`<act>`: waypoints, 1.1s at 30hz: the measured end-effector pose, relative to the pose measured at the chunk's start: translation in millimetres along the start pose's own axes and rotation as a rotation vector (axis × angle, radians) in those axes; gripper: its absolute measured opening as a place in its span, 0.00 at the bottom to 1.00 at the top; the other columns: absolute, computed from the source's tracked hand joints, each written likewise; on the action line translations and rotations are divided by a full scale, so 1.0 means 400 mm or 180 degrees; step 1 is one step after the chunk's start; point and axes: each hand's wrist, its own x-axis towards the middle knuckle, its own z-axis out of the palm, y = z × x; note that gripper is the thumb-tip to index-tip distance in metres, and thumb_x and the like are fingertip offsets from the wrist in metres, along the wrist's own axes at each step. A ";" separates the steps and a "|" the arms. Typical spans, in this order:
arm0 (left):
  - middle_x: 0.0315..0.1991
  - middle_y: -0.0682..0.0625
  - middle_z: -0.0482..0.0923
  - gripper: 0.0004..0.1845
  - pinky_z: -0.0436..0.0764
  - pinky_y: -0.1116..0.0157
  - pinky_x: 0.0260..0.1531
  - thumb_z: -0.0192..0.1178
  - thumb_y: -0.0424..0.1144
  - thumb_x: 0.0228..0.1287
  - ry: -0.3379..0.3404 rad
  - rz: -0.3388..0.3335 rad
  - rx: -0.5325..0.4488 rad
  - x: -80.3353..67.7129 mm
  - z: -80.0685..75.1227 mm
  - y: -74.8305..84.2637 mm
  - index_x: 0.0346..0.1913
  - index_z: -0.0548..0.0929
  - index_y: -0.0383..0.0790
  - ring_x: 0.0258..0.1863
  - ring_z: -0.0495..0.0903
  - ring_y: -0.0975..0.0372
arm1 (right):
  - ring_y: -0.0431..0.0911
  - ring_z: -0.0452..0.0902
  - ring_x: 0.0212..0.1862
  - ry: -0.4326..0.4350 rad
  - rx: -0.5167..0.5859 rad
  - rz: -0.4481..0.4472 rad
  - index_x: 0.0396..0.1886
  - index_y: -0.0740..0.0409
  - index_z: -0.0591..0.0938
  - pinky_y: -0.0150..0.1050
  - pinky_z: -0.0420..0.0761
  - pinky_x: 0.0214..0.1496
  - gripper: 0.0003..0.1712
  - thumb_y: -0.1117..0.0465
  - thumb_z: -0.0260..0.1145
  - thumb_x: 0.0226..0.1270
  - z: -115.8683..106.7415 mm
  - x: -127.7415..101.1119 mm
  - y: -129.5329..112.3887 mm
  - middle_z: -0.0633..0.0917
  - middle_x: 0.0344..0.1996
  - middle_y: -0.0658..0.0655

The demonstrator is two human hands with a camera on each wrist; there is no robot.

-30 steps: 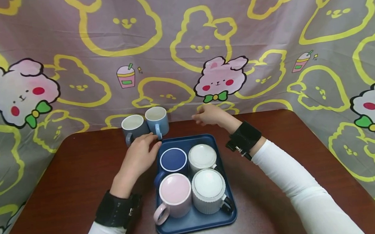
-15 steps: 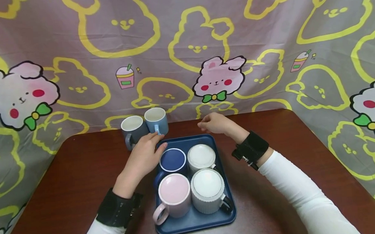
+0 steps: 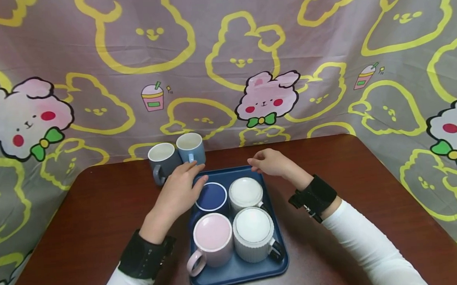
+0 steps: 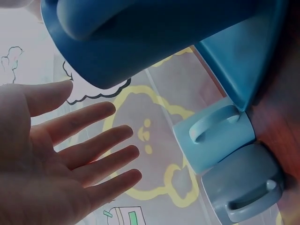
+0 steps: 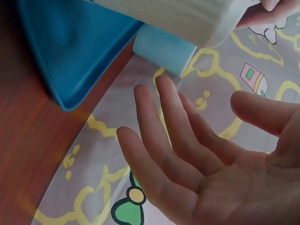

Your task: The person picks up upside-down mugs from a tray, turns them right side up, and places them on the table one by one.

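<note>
A blue tray (image 3: 273, 266) in the middle of the brown table holds several upside-down mugs: a dark blue mug (image 3: 212, 197), a white mug (image 3: 246, 192), a pink mug (image 3: 213, 236) and a ribbed white mug (image 3: 253, 231). My left hand (image 3: 181, 188) hovers open at the dark blue mug's left rim, fingers straight (image 4: 89, 150). My right hand (image 3: 267, 163) hangs open over the tray's far edge, just behind the white mug, holding nothing (image 5: 187, 150).
Two upright mugs stand behind the tray at the table's back: a grey mug (image 3: 163, 160) and a light blue mug (image 3: 191, 148), also seen from the left wrist (image 4: 213, 136). A cartoon-print cloth (image 3: 224, 53) hangs behind the table (image 3: 101, 216).
Both hands have drawn nearer to the tray. The right hand came back and down from the table's far edge; the left hand slid right toward the dark blue mug.
</note>
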 end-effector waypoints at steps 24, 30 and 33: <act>0.65 0.39 0.69 0.25 0.66 0.45 0.62 0.58 0.46 0.66 -0.0093 0.0066 0.0164 0.000 -0.010 0.050 0.61 0.75 0.37 0.66 0.65 0.44 | 0.53 0.80 0.44 -0.0070 -0.0010 -0.0057 0.45 0.64 0.79 0.42 0.79 0.44 0.22 0.47 0.55 0.72 0.032 -0.093 0.091 0.86 0.35 0.59; 0.65 0.39 0.68 0.25 0.64 0.44 0.63 0.58 0.47 0.66 -0.0142 0.0080 0.0168 0.000 -0.018 0.061 0.62 0.74 0.38 0.68 0.62 0.44 | 0.52 0.79 0.41 -0.0195 -0.0049 -0.0170 0.39 0.61 0.81 0.41 0.78 0.42 0.21 0.47 0.56 0.71 0.041 -0.115 0.102 0.86 0.33 0.57; 0.66 0.39 0.68 0.25 0.64 0.43 0.63 0.58 0.47 0.66 -0.0155 0.0087 0.0156 0.000 -0.019 0.066 0.62 0.74 0.38 0.68 0.62 0.44 | 0.51 0.79 0.41 -0.0265 -0.0005 -0.0177 0.38 0.60 0.82 0.41 0.78 0.43 0.20 0.47 0.56 0.71 0.047 -0.125 0.104 0.86 0.32 0.56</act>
